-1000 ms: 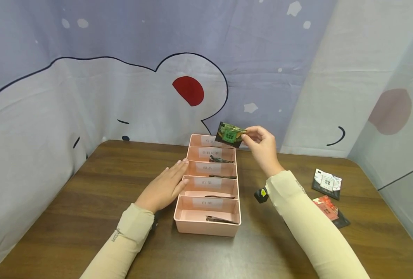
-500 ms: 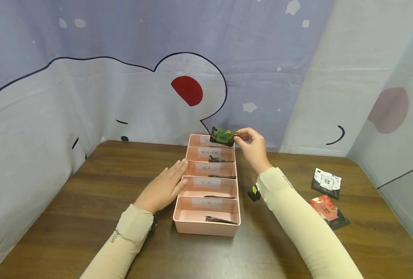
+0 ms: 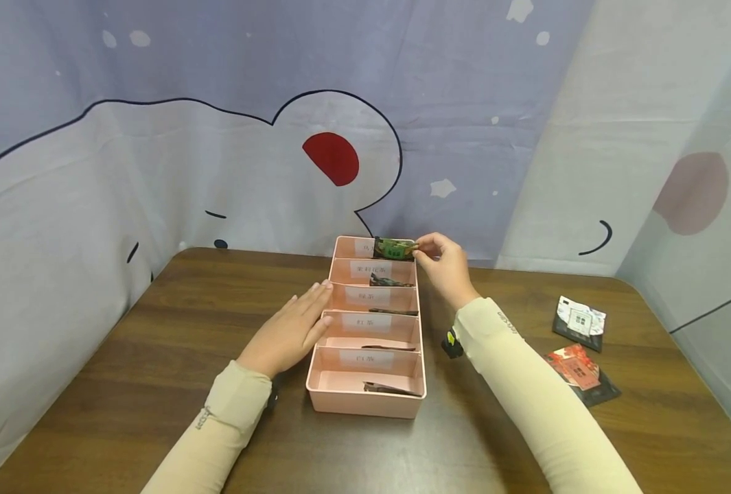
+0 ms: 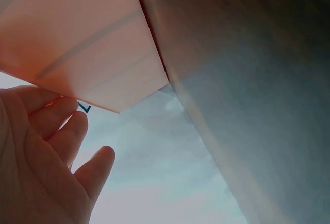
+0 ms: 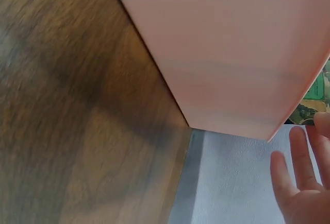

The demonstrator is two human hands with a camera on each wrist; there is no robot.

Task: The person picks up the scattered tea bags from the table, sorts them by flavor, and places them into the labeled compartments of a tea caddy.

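Green-and-black sachet (image 3: 388, 248) bears a bright green rectangular label (image 5: 315, 87).

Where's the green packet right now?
In the head view, the right hand pinches the green packet at the far right corner of the pink box.

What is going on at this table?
A person's right hand pinches a flat dark-green packet at the farthest compartment of a pink rectangular tray. The left hand touches the tray's left side. Dark thin packets show in the four nearer compartments. A white-black packet and a red-black packet lie on the brown wooden table.
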